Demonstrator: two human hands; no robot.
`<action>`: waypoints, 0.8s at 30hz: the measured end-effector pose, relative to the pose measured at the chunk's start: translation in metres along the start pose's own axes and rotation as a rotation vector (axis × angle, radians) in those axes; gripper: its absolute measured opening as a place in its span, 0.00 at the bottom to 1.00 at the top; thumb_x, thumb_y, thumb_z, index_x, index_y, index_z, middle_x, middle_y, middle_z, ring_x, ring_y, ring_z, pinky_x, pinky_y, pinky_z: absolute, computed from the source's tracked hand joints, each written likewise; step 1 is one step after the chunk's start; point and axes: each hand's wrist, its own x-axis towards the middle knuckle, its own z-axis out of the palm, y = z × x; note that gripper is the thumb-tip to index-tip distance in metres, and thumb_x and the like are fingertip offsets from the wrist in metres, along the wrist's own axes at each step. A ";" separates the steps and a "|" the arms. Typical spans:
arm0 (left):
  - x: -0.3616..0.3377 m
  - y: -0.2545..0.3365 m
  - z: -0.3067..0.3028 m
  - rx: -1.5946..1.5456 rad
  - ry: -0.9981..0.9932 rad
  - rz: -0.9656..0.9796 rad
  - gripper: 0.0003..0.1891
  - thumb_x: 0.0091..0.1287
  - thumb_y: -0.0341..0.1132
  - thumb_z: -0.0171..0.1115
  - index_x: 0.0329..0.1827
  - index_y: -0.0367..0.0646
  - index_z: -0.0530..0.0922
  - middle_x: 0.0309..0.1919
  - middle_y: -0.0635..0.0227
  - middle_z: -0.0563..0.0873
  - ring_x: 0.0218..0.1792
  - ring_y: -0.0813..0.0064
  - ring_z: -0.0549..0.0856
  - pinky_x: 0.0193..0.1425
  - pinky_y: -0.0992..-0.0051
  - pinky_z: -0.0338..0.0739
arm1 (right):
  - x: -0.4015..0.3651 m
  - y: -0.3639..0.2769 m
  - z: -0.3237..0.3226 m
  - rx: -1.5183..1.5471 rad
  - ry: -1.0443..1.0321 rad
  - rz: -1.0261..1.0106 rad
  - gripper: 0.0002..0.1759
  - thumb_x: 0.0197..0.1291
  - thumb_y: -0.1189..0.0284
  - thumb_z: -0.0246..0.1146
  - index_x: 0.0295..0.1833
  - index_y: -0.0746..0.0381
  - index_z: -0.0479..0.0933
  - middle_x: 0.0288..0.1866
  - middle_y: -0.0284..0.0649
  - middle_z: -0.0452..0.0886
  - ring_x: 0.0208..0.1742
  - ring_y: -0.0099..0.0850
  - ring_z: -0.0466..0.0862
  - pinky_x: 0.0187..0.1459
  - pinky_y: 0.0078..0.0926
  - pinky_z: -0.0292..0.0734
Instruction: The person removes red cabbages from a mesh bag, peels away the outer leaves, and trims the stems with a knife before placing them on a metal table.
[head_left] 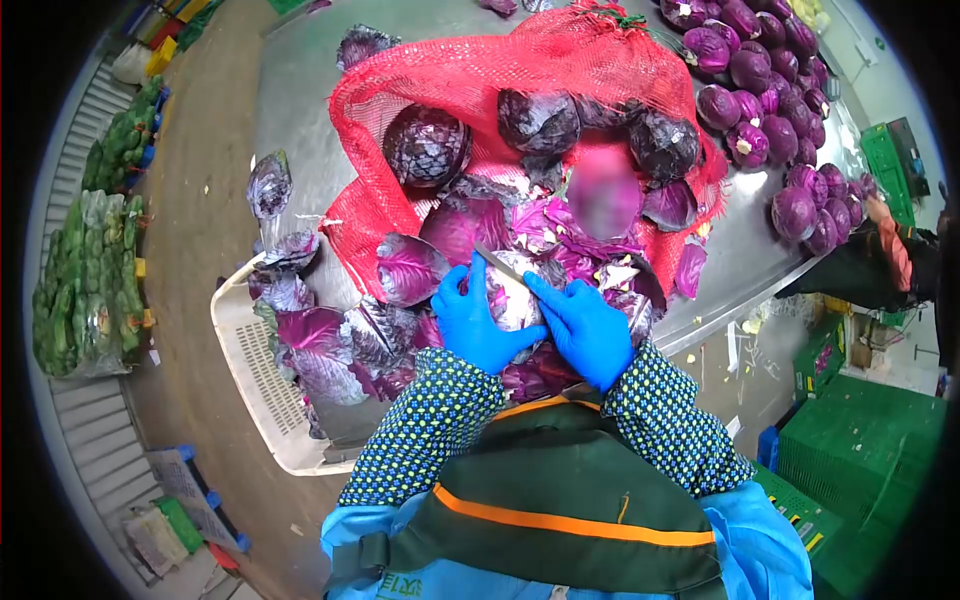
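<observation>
My right hand (590, 335), in a blue glove, grips a knife (498, 263) whose blade points to the upper left across a red cabbage (513, 303). The cabbage shows a pale whitish side. My left hand (478, 322), also gloved in blue, holds the cabbage from the left, its fingertips close to the blade. Loose purple outer leaves (465, 225) lie all around. Behind them a red mesh bag (420, 75) lies open, with several dark whole cabbages (427, 146) in its mouth.
A white plastic crate (240, 345) with leaves stands at the table's near left. Whole purple cabbages (750, 70) are heaped on the metal table (300, 110) at the far right. Another person's arm (890, 245) reaches in there. Green crates (865, 440) stand on the right.
</observation>
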 end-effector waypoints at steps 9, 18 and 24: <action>0.007 0.005 -0.005 -0.008 -0.055 -0.058 0.65 0.28 0.57 0.80 0.72 0.45 0.54 0.57 0.42 0.63 0.55 0.45 0.66 0.59 0.52 0.64 | 0.045 0.027 0.009 0.156 -0.068 0.163 0.22 0.65 0.61 0.54 0.65 0.44 0.69 0.37 0.50 0.79 0.38 0.47 0.81 0.39 0.40 0.76; -0.057 -0.019 0.009 -0.106 0.084 0.119 0.54 0.33 0.51 0.80 0.64 0.41 0.61 0.57 0.46 0.64 0.57 0.46 0.66 0.60 0.52 0.65 | 0.052 0.085 0.057 0.545 0.200 0.186 0.19 0.64 0.66 0.58 0.57 0.65 0.73 0.46 0.47 0.82 0.46 0.33 0.82 0.48 0.29 0.74; -0.017 -0.023 -0.007 -0.160 0.030 0.387 0.42 0.40 0.48 0.78 0.56 0.38 0.68 0.52 0.49 0.72 0.55 0.51 0.72 0.59 0.57 0.68 | 0.112 0.016 -0.077 0.884 0.172 0.204 0.29 0.65 0.63 0.59 0.64 0.70 0.64 0.42 0.39 0.81 0.41 0.26 0.79 0.45 0.23 0.75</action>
